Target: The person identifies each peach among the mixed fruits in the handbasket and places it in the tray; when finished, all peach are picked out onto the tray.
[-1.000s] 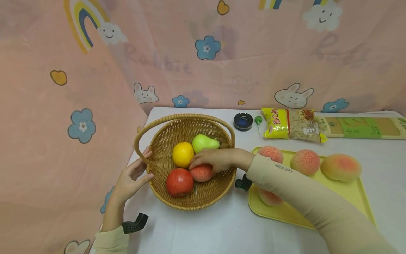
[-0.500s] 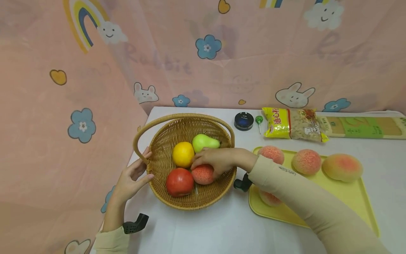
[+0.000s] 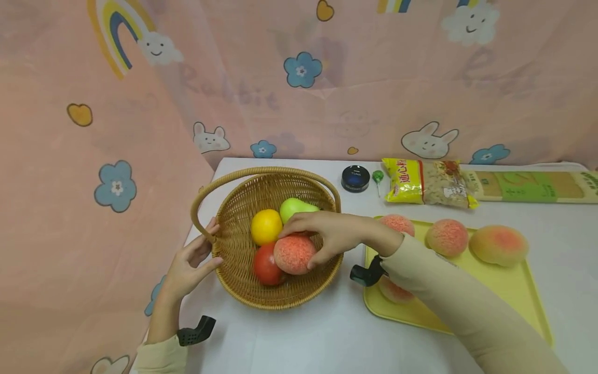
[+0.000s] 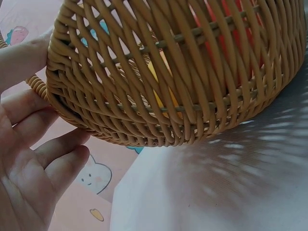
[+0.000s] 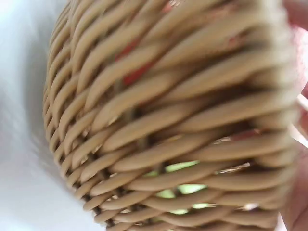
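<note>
In the head view my right hand (image 3: 334, 231) grips a pink peach (image 3: 294, 254) between thumb and fingers. It holds the peach inside the wicker basket (image 3: 233, 272), partly covering a red, round fruit (image 3: 268, 267). An orange (image 3: 266, 227) and a green pear (image 3: 295, 208) lie behind these, the pear partly hidden by the hand. At the basket's left rim rests my left hand (image 3: 189, 265), its thumb and fairly straight fingers touching the wicker near the handle base. The left wrist view shows those fingers (image 4: 62, 159) against the rim. Wicker fills most of the right wrist view, blurred.
Right of the basket, a yellow tray (image 3: 500, 296) bears several peaches (image 3: 447, 237), some partly behind the right sleeve. Along the back lie a tuna tin (image 3: 355, 178), a green lollipop (image 3: 378, 177), a yellow pasta bag (image 3: 427, 183) and a flat noodle pack (image 3: 532, 187).
My right hand has raised the peach from the basket's bottom, and it now overlaps the red fruit. That fruit has shifted slightly right. The left hand stays at the rim.
</note>
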`<action>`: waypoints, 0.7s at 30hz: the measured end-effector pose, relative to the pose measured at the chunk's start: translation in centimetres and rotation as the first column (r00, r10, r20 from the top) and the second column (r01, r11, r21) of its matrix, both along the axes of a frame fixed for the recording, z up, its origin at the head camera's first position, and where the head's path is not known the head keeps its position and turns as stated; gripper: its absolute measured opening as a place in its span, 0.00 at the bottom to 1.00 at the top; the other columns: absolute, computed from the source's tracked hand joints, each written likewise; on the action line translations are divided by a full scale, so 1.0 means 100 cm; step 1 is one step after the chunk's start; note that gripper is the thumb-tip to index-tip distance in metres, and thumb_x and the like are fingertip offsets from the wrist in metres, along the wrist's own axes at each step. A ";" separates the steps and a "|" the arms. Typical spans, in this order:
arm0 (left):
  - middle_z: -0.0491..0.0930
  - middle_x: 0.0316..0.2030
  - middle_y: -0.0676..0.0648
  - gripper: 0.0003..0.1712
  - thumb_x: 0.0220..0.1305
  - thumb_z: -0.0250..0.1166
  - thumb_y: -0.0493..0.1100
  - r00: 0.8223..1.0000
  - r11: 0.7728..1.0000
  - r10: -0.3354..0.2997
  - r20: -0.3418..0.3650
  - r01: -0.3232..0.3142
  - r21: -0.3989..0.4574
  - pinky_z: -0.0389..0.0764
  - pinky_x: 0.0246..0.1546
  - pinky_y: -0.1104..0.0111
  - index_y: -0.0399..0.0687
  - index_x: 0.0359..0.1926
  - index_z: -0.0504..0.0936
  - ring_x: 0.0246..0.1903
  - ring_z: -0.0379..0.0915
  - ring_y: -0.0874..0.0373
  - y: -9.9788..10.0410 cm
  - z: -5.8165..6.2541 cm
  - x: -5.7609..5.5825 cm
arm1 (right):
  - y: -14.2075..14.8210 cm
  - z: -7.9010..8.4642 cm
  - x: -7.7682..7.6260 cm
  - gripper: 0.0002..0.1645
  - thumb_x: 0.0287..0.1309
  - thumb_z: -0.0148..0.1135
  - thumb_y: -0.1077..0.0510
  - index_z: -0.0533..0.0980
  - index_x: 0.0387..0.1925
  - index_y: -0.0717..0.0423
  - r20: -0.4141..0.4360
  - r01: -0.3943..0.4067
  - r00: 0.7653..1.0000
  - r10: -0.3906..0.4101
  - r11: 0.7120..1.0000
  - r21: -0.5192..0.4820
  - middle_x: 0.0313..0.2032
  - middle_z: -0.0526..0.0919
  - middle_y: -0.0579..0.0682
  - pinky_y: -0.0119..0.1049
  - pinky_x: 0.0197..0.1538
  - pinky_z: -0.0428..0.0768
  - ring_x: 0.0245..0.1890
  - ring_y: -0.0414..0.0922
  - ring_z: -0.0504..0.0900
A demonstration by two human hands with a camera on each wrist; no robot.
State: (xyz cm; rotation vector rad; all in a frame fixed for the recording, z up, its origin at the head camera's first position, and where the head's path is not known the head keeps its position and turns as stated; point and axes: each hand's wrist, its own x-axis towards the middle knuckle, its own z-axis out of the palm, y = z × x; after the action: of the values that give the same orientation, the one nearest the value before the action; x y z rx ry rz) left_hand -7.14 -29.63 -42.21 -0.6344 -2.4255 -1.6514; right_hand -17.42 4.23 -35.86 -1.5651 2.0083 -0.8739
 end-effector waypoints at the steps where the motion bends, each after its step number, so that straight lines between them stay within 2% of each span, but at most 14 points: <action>1: 0.51 0.72 0.36 0.38 0.55 0.62 0.22 1.000 1.000 0.000 -0.001 0.000 -0.001 0.65 0.62 0.78 0.31 0.68 0.60 0.69 0.57 0.55 0.000 0.000 0.000 | 0.003 0.002 0.002 0.39 0.47 0.73 0.53 0.69 0.62 0.49 0.013 -0.008 1.000 0.008 1.000 -0.024 0.60 0.71 0.43 0.40 0.63 0.71 0.59 0.40 0.68; 6: 0.50 0.71 0.35 0.38 0.55 0.62 0.22 1.000 1.000 -0.009 -0.012 0.009 0.002 0.65 0.62 0.78 0.31 0.68 0.60 0.68 0.57 0.55 0.000 -0.001 0.000 | 0.025 0.011 0.014 0.41 0.50 0.71 0.50 0.66 0.64 0.54 0.055 0.011 0.998 -0.005 0.994 -0.110 0.62 0.71 0.47 0.40 0.63 0.71 0.60 0.41 0.69; 12: 0.49 0.72 0.35 0.39 0.55 0.61 0.21 1.000 1.000 -0.016 0.004 0.016 0.014 0.64 0.63 0.78 0.32 0.68 0.60 0.68 0.56 0.63 0.000 -0.001 0.000 | 0.063 0.018 0.031 0.41 0.50 0.72 0.54 0.65 0.65 0.50 0.092 0.104 0.992 -0.089 0.979 -0.176 0.63 0.70 0.47 0.37 0.55 0.79 0.59 0.41 0.71; 17: 0.49 0.71 0.34 0.39 0.54 0.61 0.21 1.000 1.000 -0.015 0.003 0.015 0.016 0.64 0.63 0.78 0.31 0.68 0.60 0.68 0.56 0.61 0.001 0.001 0.000 | 0.101 0.016 0.044 0.42 0.48 0.73 0.58 0.66 0.64 0.50 0.084 0.185 0.982 -0.170 0.958 -0.220 0.62 0.71 0.45 0.36 0.56 0.79 0.59 0.40 0.72; 21: 0.49 0.71 0.33 0.39 0.54 0.61 0.20 1.000 1.000 -0.019 -0.006 0.019 0.025 0.65 0.63 0.77 0.30 0.67 0.60 0.69 0.57 0.57 0.000 0.000 0.001 | 0.136 0.009 0.054 0.43 0.44 0.73 0.65 0.66 0.64 0.55 0.076 0.277 0.961 -0.266 0.924 -0.263 0.62 0.71 0.48 0.30 0.55 0.78 0.59 0.38 0.71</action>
State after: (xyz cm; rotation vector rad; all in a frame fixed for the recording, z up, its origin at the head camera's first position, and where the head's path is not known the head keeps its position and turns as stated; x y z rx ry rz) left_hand -6.99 -29.58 -42.24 -0.6594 -2.3986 -1.6821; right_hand -12.04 17.86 -34.97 -1.4078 2.1847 -1.3261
